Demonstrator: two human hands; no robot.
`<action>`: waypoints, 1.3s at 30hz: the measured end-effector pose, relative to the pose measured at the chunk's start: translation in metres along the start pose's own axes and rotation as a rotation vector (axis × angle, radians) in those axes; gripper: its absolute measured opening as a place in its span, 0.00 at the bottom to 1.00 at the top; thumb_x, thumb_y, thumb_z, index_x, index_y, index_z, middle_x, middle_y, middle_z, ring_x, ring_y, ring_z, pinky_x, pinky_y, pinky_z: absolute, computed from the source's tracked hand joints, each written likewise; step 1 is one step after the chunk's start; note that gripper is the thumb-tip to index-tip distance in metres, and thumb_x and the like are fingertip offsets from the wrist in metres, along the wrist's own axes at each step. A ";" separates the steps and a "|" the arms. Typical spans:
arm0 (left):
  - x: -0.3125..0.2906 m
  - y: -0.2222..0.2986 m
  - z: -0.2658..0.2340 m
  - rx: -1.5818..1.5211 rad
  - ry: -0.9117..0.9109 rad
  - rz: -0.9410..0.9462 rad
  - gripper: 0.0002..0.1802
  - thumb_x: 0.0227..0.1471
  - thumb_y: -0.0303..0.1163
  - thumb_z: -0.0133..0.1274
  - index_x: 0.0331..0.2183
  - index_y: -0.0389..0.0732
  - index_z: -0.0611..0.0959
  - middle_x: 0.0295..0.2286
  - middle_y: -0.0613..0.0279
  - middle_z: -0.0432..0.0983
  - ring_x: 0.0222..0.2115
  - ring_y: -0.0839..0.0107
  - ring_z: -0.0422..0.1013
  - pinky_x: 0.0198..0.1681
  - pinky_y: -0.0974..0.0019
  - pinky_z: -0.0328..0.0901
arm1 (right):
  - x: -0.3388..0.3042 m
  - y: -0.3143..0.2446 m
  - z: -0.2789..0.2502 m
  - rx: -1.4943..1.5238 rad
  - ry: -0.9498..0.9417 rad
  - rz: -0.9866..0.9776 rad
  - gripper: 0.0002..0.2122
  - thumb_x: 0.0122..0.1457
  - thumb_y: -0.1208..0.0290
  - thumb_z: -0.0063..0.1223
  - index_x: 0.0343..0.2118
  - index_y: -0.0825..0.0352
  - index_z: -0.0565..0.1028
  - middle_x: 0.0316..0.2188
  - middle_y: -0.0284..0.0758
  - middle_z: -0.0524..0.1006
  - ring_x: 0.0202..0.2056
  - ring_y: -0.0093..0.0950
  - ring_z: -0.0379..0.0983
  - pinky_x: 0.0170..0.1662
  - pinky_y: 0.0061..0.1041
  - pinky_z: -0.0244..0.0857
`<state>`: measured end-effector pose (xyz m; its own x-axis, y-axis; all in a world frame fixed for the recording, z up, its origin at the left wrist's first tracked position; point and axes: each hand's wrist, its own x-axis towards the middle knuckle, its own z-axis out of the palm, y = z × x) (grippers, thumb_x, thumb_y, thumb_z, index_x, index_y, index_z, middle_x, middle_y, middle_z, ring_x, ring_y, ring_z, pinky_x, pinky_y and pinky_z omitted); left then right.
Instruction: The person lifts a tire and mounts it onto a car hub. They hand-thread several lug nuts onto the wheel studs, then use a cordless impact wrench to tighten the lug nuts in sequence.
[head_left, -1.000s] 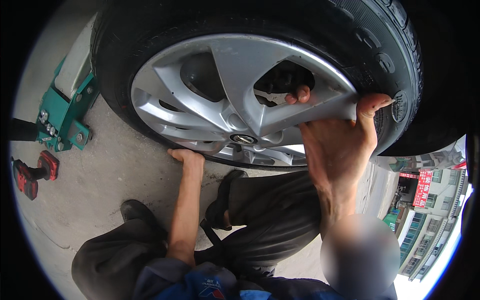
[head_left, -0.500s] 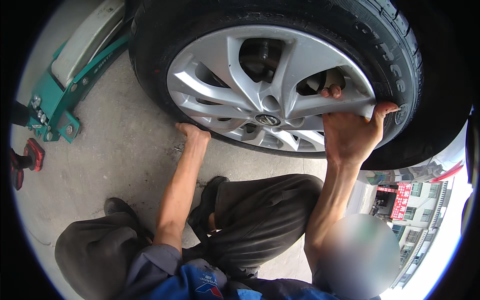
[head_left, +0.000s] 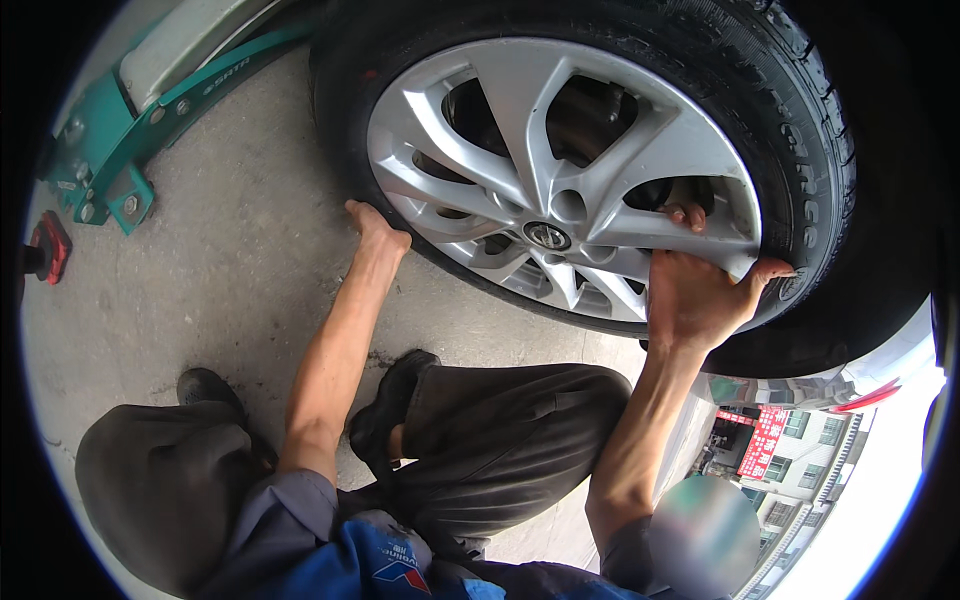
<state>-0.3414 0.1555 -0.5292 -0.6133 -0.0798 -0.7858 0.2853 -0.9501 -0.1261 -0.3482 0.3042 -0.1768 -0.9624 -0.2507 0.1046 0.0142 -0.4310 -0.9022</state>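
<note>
A car wheel with a silver multi-spoke alloy rim (head_left: 520, 110) and a black tyre (head_left: 345, 120) fills the upper middle of the head view. My left hand (head_left: 380, 232) is against the tyre's lower left edge. Its thumb shows, while the other fingers are hidden behind the rubber. At the lower right of the wheel my right hand (head_left: 700, 295) is closed around a spoke. Its fingertips come through the gap between spokes, and the thumb presses on the tyre sidewall. Behind the spokes the hub parts are mostly in shadow.
A green floor jack (head_left: 125, 130) stands on the concrete floor (head_left: 240, 270) at the upper left. Below it is a red and black object (head_left: 52, 248). Car bodywork (head_left: 800, 385) borders the wheel on the right. My bent knee (head_left: 590, 390) is close beneath the wheel.
The wheel appears turned slightly and sits farther right in view, its centre cap tilted more. Both hands keep their hold. The jack has shifted up in the picture as the view moved.
</note>
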 end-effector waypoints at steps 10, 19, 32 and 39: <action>-0.018 0.011 0.011 0.018 0.036 0.048 0.42 0.67 0.62 0.17 0.67 0.47 0.65 0.68 0.66 0.56 0.70 0.64 0.49 0.72 0.54 0.43 | 0.001 0.003 -0.002 -0.019 0.170 -0.091 0.36 0.60 0.34 0.50 0.56 0.64 0.72 0.45 0.35 0.70 0.39 0.31 0.60 0.51 0.34 0.57; -0.026 0.023 0.004 -0.048 -0.002 0.077 0.37 0.62 0.58 0.29 0.61 0.45 0.72 0.65 0.64 0.62 0.66 0.64 0.54 0.70 0.49 0.44 | -0.001 -0.002 -0.019 -0.006 0.084 0.002 0.40 0.56 0.31 0.54 0.58 0.65 0.68 0.37 0.38 0.64 0.46 0.34 0.60 0.61 0.35 0.52; -0.030 0.031 0.011 -0.042 -0.085 0.164 0.37 0.61 0.60 0.36 0.60 0.45 0.73 0.63 0.64 0.64 0.65 0.65 0.57 0.70 0.49 0.46 | 0.001 -0.009 -0.018 0.049 -0.033 0.097 0.42 0.58 0.29 0.48 0.60 0.65 0.67 0.39 0.41 0.67 0.50 0.37 0.61 0.66 0.37 0.47; -0.027 0.031 0.006 -0.002 -0.008 0.180 0.37 0.62 0.59 0.33 0.59 0.44 0.73 0.62 0.63 0.67 0.64 0.65 0.58 0.69 0.54 0.49 | -0.003 -0.012 -0.017 0.016 0.039 0.115 0.44 0.55 0.31 0.56 0.55 0.74 0.65 0.41 0.41 0.66 0.53 0.38 0.61 0.66 0.37 0.51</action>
<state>-0.3203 0.1258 -0.5080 -0.5581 -0.2514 -0.7908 0.3926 -0.9196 0.0152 -0.3502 0.3252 -0.1731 -0.9639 -0.2657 -0.0153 0.1289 -0.4156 -0.9004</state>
